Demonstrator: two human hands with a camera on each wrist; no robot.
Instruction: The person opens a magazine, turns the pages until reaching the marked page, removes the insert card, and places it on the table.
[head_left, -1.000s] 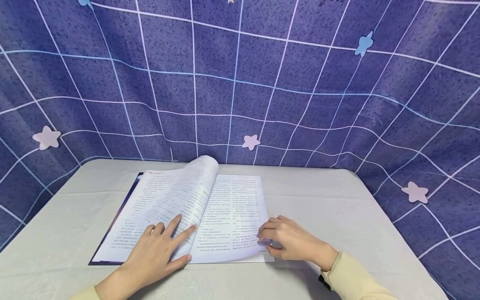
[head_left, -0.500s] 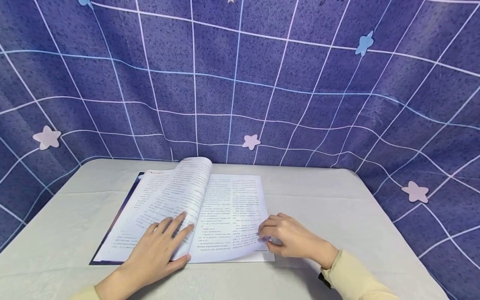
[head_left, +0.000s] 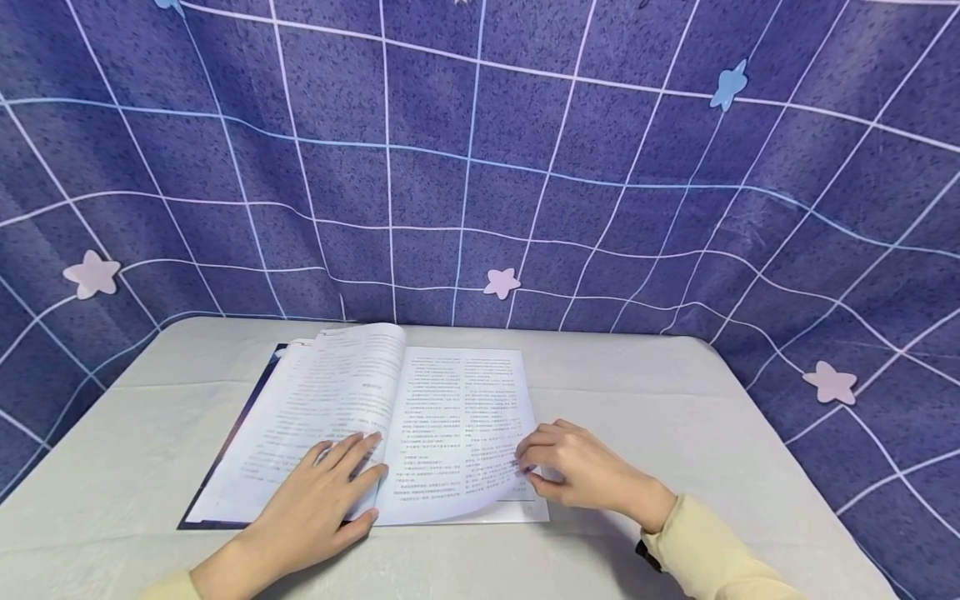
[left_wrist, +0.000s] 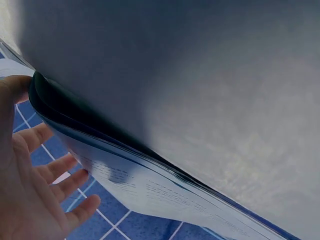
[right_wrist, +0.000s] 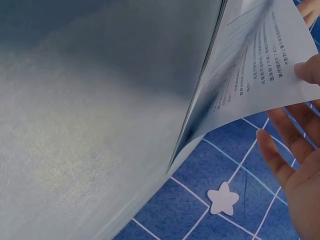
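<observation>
A book with printed pages lies spread on the table in the head view, its dark cover (head_left: pixel 241 422) showing along the left edge. My left hand (head_left: pixel 306 504) rests with extended fingers on the left-hand page (head_left: pixel 300 408), near the fold. That page bulges upward beside the spine. At the lower right, my right hand (head_left: pixel 573 467) pinches the corner of the right-hand page (head_left: pixel 465 400), lifted above the sheet below. In the right wrist view the thumb lies on one face of this printed page (right_wrist: pixel 270 75), with fingers (right_wrist: pixel 287 132) behind it.
A pale grey cloth covers the table (head_left: pixel 630 375). Behind it hangs a blue-purple curtain (head_left: pixel 435 192) with a line grid and stars. A light sleeve (head_left: pixel 712 554) with a black band is on the right forearm.
The curled left-hand page has settled leftward and lower under my left hand, uncovering more of the right-hand page. My right hand has risen slightly, with the page corner lifted more.
</observation>
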